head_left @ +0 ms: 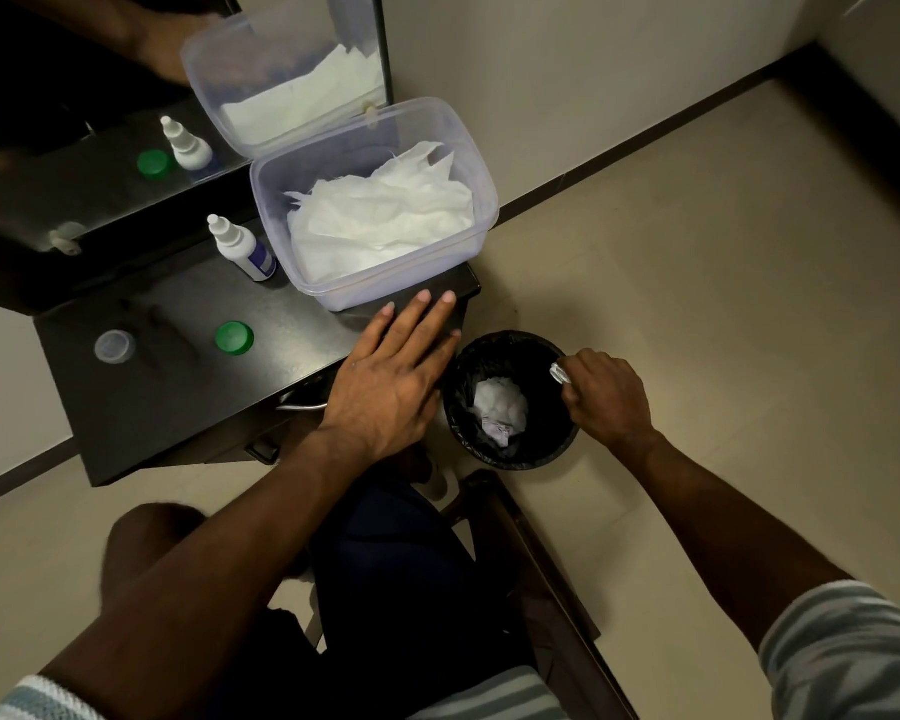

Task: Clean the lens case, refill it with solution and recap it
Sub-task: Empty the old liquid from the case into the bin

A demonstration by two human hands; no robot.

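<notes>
We take the black bin (515, 449) on the floor as our landmark. Our right hand (606, 400) hangs over its far right rim, fingers curled tight around a small pale thing, which we judge to be the lens case (559, 373); only a sliver of it peeks out past the knuckles, so we cannot say how it is tilted. Down inside the bin lie crumpled tissues (500, 407). Our left hand (393, 376) rests flat just left of the bin, on the corner of the dark table (178, 407), fingers straight and spread, holding nothing.

Further left of the bin on that table sit a green cap (234, 338) and, beyond it, a clear cap (115, 346), both off. Up and left of the bin stands the solution bottle (242, 247), closed and upright, touching or just beside the plastic tub (481, 184) of white tissues (380, 215).

We judge we are in the cleaning step, emptying or shaking out the case over the bin. Next, it seems, the case has to come back to the table, and the free left hand is the one well placed to fetch a fresh tissue or the bottle. Refilling and recapping are not yet done.
</notes>
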